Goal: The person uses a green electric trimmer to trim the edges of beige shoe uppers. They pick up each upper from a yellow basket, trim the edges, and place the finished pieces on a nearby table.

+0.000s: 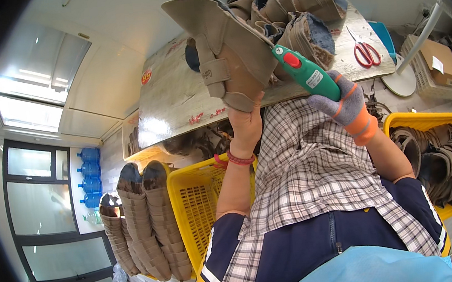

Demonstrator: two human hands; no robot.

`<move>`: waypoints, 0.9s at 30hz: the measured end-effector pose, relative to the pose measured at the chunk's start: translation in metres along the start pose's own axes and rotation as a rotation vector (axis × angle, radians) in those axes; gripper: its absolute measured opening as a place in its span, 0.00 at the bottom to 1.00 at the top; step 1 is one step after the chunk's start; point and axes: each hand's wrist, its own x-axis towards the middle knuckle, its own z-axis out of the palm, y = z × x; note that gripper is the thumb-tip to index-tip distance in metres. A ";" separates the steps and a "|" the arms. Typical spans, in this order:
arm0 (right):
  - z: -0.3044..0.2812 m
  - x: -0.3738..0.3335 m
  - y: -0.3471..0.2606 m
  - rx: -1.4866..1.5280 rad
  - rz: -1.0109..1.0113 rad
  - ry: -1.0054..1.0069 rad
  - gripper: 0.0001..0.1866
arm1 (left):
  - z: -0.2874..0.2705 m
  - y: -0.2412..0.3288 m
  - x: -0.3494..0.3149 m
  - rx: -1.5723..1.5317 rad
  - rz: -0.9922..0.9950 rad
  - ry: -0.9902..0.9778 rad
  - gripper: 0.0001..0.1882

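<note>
Upper [251,39]: we hold this brown shoe upper raised over the near edge of the table [169,100]; its long axis runs from far left, at the flared end, to near right, at the rounded end.
Left hand: our bare left hand [247,121], a red band [240,159] round its wrist, grips the rounded near end; we see the thumb side, while most of the fingers are hidden behind the material.
Right hand: our right hand [343,106], in a grey and orange glove [365,124], is closed round the handle of a green tool [307,73] with a red button [292,60].
Tool line: its long axis slants from our right hand, near right, to its tip, far left, at the upper's right edge; whether the tip touches, we cannot tell.
Nearer hand: our left, already on the upper; from our right hand the upper lies left and farther away, with the tool bridging the gap.
Far side: stacked uppers [309,38] lie on the table behind the tool, and red-handled scissors [367,54] lie to their right.
Baskets: one yellow basket [175,193] stands left of us, another yellow basket [427,116] right, filled with more brown pieces [447,153].
</note>
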 end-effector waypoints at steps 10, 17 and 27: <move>-0.009 -0.002 0.008 0.246 0.157 0.164 0.21 | 0.015 -0.004 0.000 0.342 0.309 -0.244 0.12; -0.026 0.009 0.024 0.363 0.208 0.286 0.19 | -0.007 0.001 -0.023 0.155 -0.129 -0.101 0.20; -0.057 -0.029 0.075 0.175 0.158 0.227 0.12 | -0.118 -0.038 -0.026 -1.306 -0.469 0.404 0.10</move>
